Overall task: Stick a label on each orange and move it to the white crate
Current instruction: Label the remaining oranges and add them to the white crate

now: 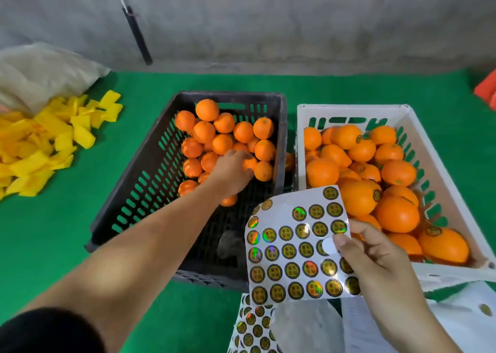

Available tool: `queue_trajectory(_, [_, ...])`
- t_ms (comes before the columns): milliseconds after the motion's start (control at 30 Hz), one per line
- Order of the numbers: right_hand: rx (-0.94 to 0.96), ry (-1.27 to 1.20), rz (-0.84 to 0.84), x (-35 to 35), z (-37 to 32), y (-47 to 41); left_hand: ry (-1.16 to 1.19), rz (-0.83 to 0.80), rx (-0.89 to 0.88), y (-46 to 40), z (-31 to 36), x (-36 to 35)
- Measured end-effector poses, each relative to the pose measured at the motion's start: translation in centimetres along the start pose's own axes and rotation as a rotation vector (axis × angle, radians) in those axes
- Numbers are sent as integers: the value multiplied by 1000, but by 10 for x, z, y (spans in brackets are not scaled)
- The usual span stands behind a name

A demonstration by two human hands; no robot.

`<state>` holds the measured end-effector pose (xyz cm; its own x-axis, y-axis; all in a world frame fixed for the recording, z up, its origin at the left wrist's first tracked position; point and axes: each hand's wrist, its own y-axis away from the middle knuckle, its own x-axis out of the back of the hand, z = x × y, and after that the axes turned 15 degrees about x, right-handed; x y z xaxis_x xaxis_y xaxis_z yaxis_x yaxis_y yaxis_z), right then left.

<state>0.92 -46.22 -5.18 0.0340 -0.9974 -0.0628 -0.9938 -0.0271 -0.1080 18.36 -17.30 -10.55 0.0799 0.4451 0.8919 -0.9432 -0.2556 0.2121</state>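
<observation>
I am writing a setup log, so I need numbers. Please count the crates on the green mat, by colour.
Black crate: 1
White crate: 1
Total: 2

i can read no text here. the round gold labels on the sticker sheet (295, 248) carry dark printed marks, too blurred to make out, as do the labels on oranges in the white crate (354, 109).
</observation>
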Motion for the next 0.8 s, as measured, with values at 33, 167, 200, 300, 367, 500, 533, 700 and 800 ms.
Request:
queue_trajectory(33, [-4, -4, 6, 0, 3, -2, -168, 7, 58, -18, -6, -4])
queue_trajectory(167, [4, -22, 31, -1, 11, -11, -556, 113, 183, -71, -31, -10])
queue_trajectory(200, [15, -23, 36, -1, 12, -13, -606, 160, 151, -82, -35, -11])
queue_trajectory(300, [39, -13, 37, -1, 17, -19, -706, 272, 82, -100, -38, -8])
queue_trajectory(367, [30, -16, 60, -1, 20, -23, -755, 325, 62, -105, -37, -7])
queue_trajectory(500, [16, -33, 100, -5, 18, -27, -686, 318, 27, -110, -42, -1])
queue_trajectory(533, [6, -47, 114, -6, 18, -28, -665, 303, 15, -108, -45, 3])
queue_trajectory(700, [-46, -180, 153, -11, 13, -27, -335, 230, 99, -71, -42, 21])
queue_trajectory(800, [-31, -167, 181, -12, 2, -18, 486, -26, 270, -9, -24, 44])
